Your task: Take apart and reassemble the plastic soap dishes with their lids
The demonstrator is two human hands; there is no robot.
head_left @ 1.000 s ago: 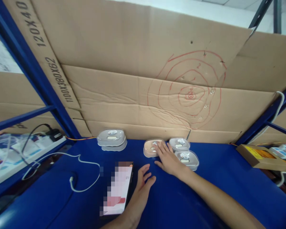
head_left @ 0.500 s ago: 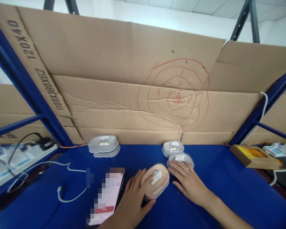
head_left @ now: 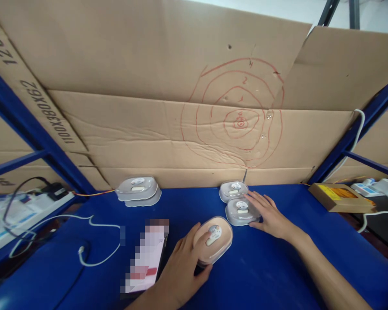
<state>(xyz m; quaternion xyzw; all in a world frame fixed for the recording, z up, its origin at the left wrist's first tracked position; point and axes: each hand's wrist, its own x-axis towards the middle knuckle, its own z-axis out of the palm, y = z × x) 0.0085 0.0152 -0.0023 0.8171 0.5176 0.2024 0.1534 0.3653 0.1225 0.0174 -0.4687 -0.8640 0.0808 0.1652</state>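
Observation:
My left hand (head_left: 184,262) grips a pinkish-beige oval container (head_left: 220,245) with a clear lid, tilted up at the front of the blue table. Its thumb lies along the near side, and a fingertip rests near the round white sticker on top. My right hand (head_left: 271,215) is open, fingers stretched out, at the right side of a clear oval container or lid (head_left: 234,213). Whether it touches that one cannot be told. A similar clear oval piece (head_left: 228,191) sits just behind, near the cardboard wall. Both bear a round sticker and a pale tab.
Stacked clear oval pieces (head_left: 139,189) stand at the back left. A phone (head_left: 150,254) lies left of my left hand. White cables (head_left: 103,262) and a power strip (head_left: 61,200) are farther left. A cardboard box (head_left: 339,200) stands right, before a cardboard wall (head_left: 142,125).
My right hand has moved off the top of the nearer clear container to its right side. My left hand keeps its hold on the beige one. The view has tipped slightly downward.

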